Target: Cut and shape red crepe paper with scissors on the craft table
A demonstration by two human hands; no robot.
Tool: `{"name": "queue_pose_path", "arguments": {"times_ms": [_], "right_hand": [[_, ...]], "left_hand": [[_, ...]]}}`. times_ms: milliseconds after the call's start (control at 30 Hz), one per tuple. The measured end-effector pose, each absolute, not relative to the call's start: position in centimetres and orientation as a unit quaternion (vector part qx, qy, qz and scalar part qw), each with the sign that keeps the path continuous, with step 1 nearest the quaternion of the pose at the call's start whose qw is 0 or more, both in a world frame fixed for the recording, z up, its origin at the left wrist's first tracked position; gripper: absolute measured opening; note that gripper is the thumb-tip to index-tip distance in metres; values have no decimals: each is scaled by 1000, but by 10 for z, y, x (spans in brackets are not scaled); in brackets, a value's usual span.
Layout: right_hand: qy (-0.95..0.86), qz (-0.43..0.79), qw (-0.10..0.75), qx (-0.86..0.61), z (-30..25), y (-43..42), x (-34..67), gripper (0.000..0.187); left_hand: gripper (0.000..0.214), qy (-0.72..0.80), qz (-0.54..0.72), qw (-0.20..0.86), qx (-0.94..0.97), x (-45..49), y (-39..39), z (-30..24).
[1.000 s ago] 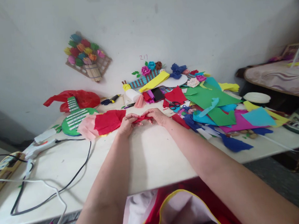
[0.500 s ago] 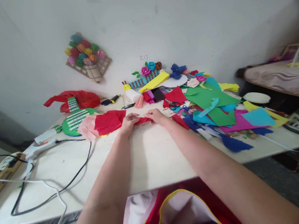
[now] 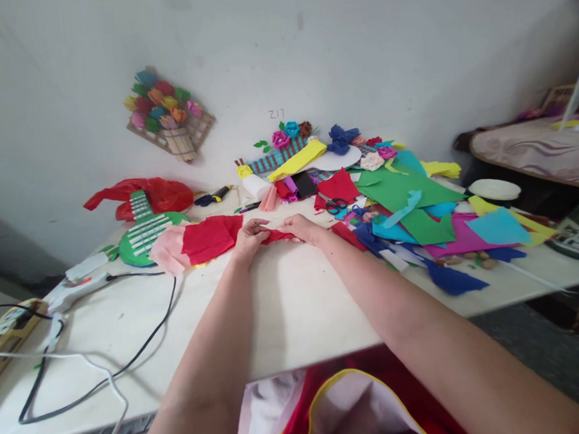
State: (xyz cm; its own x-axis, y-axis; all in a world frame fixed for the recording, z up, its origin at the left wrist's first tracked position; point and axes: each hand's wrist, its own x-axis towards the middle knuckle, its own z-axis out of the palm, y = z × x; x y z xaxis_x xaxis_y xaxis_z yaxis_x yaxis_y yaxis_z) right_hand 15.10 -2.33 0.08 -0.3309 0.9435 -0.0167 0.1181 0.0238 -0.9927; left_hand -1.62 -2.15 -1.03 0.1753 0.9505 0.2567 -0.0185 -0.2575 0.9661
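Observation:
Both hands meet over the middle of the table [image 3: 296,303], pinching a small piece of red crepe paper [image 3: 277,235] between them. My left hand [image 3: 250,240] grips its left end with thumb and fingers closed. On the right end, my right hand [image 3: 302,229] has its fingers pressed together; part of the paper is hidden under them. Just left of my left hand lie red crepe sheets [image 3: 211,239], with pale pink paper [image 3: 168,248] beside them. Beyond my right hand, scissors [image 3: 335,205] with dark handles rest by red paper [image 3: 340,187].
A glue gun [image 3: 82,288] with its black cord [image 3: 154,345] lies at left, near a power strip [image 3: 13,336]. Behind is a green guitar-shaped craft [image 3: 141,239]. Coloured paper sheets [image 3: 402,188] and scraps cover the right side. A paper-flower bouquet [image 3: 165,106] hangs on the wall.
The hands stay at nearly the same place, still on the red paper. My right fingers have shifted slightly lower along it. The whole view has moved a little.

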Motion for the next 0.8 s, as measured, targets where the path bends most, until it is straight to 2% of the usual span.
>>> {"name": "queue_pose_path", "arguments": {"times_ms": [267,533,800], "right_hand": [[-606,491,421,-463,-2,-20,144,17],[-620,426,468,-464,5,-27,142,23],[-642,468,410,-449,4,-29,142,24]], "left_hand": [[46,393,569,537,483,-14,-22,-6],[34,408,494,577,507,-9,-23,-4],[29,393,542,544,506,-10,-23,-8]]}}
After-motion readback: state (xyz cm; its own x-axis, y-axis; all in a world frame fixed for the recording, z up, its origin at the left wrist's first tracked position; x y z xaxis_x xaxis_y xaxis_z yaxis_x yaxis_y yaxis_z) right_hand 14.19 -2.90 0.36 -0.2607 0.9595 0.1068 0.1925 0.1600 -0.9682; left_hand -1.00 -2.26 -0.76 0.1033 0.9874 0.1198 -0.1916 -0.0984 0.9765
